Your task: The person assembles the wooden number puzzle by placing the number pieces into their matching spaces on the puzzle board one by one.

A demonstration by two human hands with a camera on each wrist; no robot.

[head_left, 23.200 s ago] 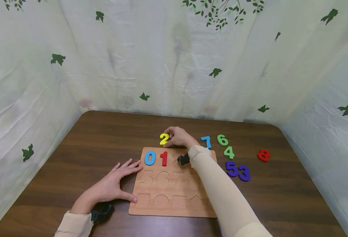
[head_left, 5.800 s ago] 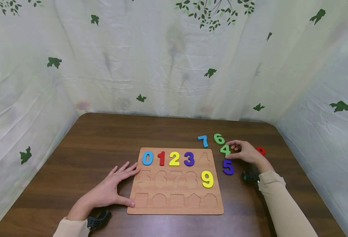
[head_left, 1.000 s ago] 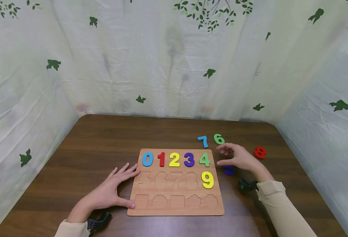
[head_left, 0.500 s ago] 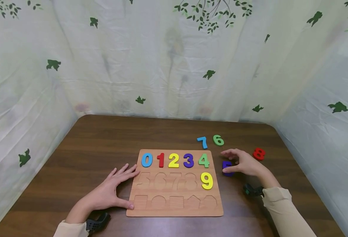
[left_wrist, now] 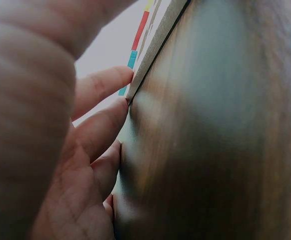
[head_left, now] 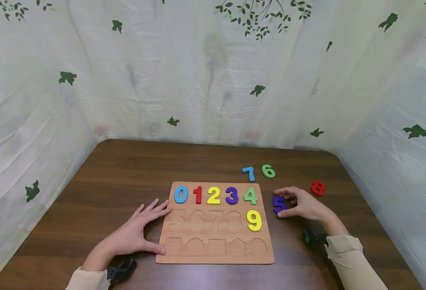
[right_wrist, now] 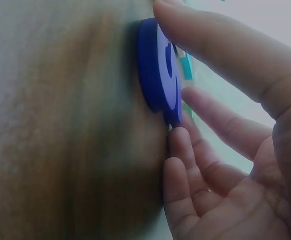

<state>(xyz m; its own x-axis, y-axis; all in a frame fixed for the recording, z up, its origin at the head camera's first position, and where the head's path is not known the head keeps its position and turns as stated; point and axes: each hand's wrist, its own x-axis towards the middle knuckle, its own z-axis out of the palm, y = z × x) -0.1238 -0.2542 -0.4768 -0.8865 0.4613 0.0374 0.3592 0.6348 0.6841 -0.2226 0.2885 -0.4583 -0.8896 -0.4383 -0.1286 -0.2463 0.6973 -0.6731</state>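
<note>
A wooden number puzzle board (head_left: 213,258) lies on the table, with 0 (head_left: 181,194), 1, 2, 3 and a green 4 (head_left: 250,196) in its top row and a yellow 9 (head_left: 254,220) in the row below. My left hand (head_left: 135,231) rests spread against the board's left edge, thumb on the lower corner; in the left wrist view its fingertips (left_wrist: 123,75) touch the board's side. To the right of the board, my right hand (head_left: 307,204) pinches a purple number 5 (head_left: 278,204) between thumb and fingers. That 5 (right_wrist: 153,70) sits flat on the table.
Loose on the table (head_left: 133,169) lie a blue 7 (head_left: 249,173) and a green 6 (head_left: 268,171) behind the board, and a red 8 (head_left: 318,188) beyond my right hand. A pale curtain (head_left: 198,80) hangs around the table.
The green 4 has gone from the table into the board's top row. My right hand has come away from the board to the purple 5. The left hand stays where it was.
</note>
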